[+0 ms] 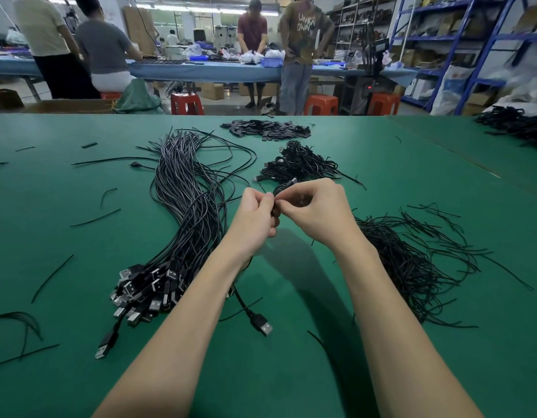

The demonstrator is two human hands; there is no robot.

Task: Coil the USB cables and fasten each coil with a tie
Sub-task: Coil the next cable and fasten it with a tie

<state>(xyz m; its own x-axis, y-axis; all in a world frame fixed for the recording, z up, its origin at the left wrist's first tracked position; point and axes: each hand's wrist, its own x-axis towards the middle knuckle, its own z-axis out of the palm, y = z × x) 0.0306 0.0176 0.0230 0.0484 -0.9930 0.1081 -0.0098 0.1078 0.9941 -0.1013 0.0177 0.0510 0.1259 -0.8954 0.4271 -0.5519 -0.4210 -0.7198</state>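
Big uncoiled bundle (183,224) lies left of the hands, ties (412,260) to the right, so lots left. Left hand (256,215) & right hand (315,211) both pinch one coil (284,188) above bench (80,236), prob. twisting a tie. Just past the hands, small done pile (300,164).

**A factory assembly floor**

Bulk heaps of USB cables (183,224) cover the green worktable (291,372). Beyond that table, workers stand at a long blue bench (201,70), with red stools (186,103) beneath and blue storage racks (460,40) to the right.
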